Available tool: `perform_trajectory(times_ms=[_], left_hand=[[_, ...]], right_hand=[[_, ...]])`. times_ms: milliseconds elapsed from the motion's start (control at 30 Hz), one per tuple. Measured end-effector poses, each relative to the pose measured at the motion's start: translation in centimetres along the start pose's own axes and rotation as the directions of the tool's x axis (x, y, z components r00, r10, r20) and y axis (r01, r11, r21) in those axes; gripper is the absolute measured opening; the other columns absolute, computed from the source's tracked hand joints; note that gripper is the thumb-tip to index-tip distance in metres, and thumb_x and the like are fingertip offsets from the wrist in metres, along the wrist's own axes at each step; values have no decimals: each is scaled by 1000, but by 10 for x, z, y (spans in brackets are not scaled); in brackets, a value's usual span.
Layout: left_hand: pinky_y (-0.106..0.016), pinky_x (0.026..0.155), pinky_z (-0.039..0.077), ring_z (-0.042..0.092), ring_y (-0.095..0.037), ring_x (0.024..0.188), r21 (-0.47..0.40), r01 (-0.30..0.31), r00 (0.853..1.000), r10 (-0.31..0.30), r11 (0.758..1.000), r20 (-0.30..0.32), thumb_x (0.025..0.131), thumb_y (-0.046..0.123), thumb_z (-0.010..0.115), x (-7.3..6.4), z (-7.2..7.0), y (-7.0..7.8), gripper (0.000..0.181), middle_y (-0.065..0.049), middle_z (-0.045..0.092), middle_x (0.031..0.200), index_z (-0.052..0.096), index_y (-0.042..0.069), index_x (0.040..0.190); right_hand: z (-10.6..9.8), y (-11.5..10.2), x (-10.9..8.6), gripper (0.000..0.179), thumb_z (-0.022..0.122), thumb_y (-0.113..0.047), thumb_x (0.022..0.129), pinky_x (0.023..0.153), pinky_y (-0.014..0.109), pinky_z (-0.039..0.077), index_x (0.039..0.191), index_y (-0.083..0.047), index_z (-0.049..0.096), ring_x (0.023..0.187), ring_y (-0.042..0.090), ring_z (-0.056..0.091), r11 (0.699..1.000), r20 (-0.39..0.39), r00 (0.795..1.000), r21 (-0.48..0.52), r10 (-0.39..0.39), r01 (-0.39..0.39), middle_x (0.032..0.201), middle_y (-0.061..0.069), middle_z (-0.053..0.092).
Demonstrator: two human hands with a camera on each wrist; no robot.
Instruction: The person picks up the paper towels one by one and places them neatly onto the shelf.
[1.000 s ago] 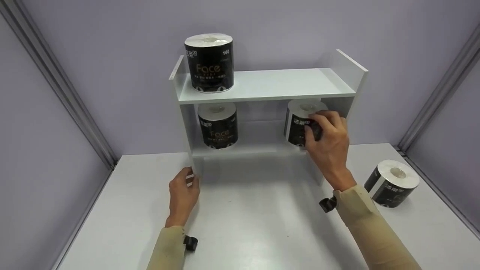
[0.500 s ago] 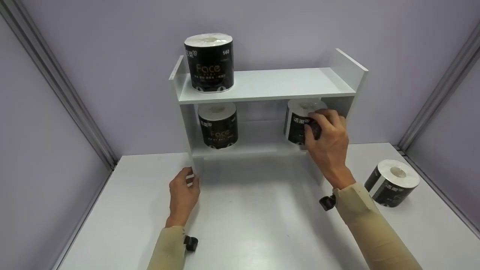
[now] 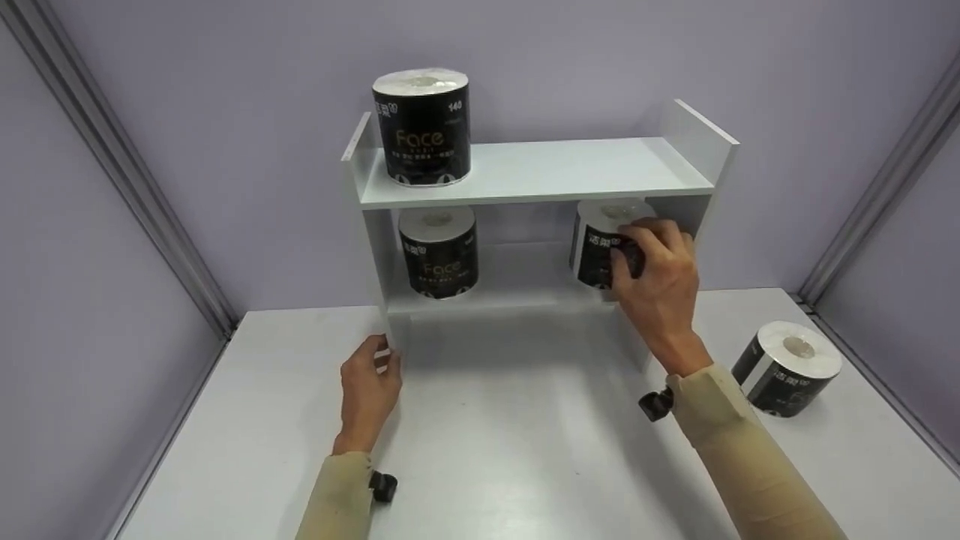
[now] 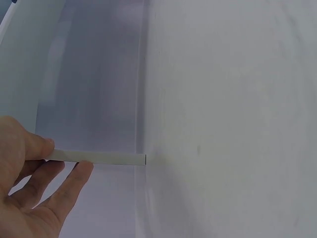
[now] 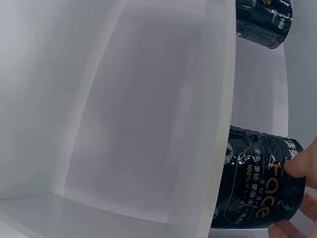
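In the head view a white two-tier shelf (image 3: 525, 300) stands on the table. My right hand (image 3: 660, 277) holds a toilet paper roll (image 3: 594, 255) in black wrapping, upright at the right end of the lower tier. The right wrist view shows thumb and fingers on opposite sides of this wrapped roll (image 5: 257, 183), by the board's front edge. My left hand (image 3: 367, 394) is low at the shelf's left side panel. In the left wrist view that hand (image 4: 34, 193) pinches the panel's edge (image 4: 99, 156) between thumb and fingers.
A second roll (image 3: 441, 262) stands at the left of the lower tier, and another roll (image 3: 424, 139) above it on the top board (image 3: 577, 166). One more roll (image 3: 784, 382) sits on the table (image 3: 480, 465) to the right. Pale walls close in behind and at both sides.
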State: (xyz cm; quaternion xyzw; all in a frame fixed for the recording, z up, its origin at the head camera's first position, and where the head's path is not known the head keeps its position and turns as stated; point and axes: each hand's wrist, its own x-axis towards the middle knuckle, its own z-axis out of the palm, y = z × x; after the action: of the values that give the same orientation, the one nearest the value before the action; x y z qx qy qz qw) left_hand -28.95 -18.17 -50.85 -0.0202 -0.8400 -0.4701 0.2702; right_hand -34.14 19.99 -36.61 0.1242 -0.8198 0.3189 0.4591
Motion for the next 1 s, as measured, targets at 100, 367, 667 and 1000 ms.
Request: perform_trajectory(times_ms=[100, 367, 667, 1000], left_hand=[[-46, 82, 68, 78, -40, 101, -5, -5, 1000, 5, 1000, 0, 100, -3, 69, 0, 0, -1, 21, -24, 73, 117, 70, -6, 121], [-43, 82, 68, 78, -40, 100, -6, -17, 1000, 17, 1000, 0, 99, -5, 68, -1, 0, -1, 21, -24, 73, 117, 70, -7, 120], [-44, 81, 68, 78, -39, 100, -6, -11, 1000, 11, 1000, -3, 99, -5, 68, 0, 0, 0, 22, -24, 74, 117, 70, -6, 121], [-44, 81, 68, 78, -39, 99, 6, -12, 1000, 12, 1000, -3, 99, -5, 69, 0, 0, 0, 20, -24, 74, 116, 70, -6, 119]], right_hand=[[-3, -1, 0, 26, 78, -5, 90, 95, 56, 51, 116, -4, 78, 108, 43, 59, 1000, 20, 1000, 12, 2, -3, 122, 17, 68], [-14, -6, -1, 27, 77, -6, 93, 98, 54, 50, 120, -2, 77, 111, 44, 57, 1000, 73, 997, 26, -19, 17, 126, 18, 68], [-20, -8, -2, 29, 78, -6, 93, 98, 52, 51, 121, 0, 76, 115, 42, 58, 1000, 98, 995, 12, -10, 9, 127, 18, 68], [-23, -5, -7, 29, 78, -4, 94, 99, 50, 49, 122, 1, 75, 115, 41, 58, 1000, 101, 995, 23, -13, 11, 128, 18, 67]])
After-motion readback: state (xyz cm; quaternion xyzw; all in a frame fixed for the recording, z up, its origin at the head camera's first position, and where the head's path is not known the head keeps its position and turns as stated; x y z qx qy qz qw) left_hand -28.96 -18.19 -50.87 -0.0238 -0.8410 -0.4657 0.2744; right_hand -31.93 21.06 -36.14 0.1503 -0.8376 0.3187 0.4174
